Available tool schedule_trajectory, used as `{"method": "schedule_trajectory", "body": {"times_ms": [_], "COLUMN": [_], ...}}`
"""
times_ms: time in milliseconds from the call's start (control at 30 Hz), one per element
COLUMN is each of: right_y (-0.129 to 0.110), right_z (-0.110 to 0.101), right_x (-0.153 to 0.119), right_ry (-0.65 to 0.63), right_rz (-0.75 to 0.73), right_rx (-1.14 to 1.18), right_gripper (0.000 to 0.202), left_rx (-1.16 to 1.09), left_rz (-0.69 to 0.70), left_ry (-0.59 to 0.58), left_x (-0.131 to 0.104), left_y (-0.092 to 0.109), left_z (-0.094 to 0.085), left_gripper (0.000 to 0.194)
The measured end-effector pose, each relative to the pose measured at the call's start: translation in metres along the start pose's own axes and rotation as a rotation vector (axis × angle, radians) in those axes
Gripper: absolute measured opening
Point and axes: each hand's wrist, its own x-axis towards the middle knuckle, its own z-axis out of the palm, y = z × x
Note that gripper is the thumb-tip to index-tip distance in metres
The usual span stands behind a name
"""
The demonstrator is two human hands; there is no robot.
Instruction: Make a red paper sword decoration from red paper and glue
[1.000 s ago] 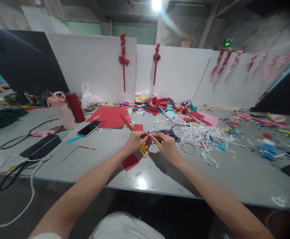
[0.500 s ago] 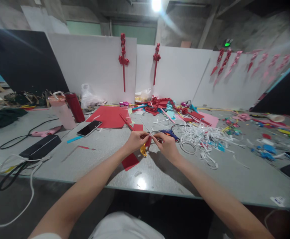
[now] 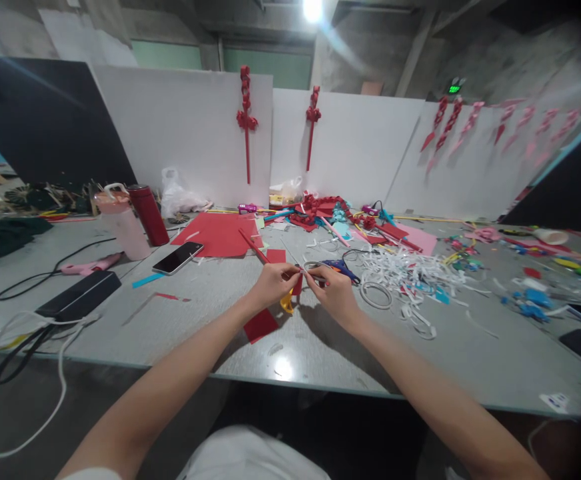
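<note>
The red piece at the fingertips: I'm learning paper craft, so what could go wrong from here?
The red piece, small between the left hand and right hand, could slip or crease. The blue tool just beyond the right hand could get knocked. The red square near the left hand might be brushed aside.

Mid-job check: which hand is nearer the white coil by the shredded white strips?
Right. The right hand is just to the left of the white coil, not touching it; the left hand is farther off, on the right hand's far side.
</note>
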Motion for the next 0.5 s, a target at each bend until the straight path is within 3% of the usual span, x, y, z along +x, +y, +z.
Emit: {"method": "schedule_trajectory", "body": {"times_ms": [500], "right_y": [0.0], "right_z": [0.002], "right_x": [-0.002], "right_ry": [-0.001], "right_rz": [-0.004], "right_rx": [-0.01], "right_gripper": [0.016], "left_rx": [-0.038], "left_rz": [-0.046], "left_ry": [-0.01], "left_x": [-0.001], "left_y": [0.009], "left_z": [-0.002], "left_gripper": [0.021]}}
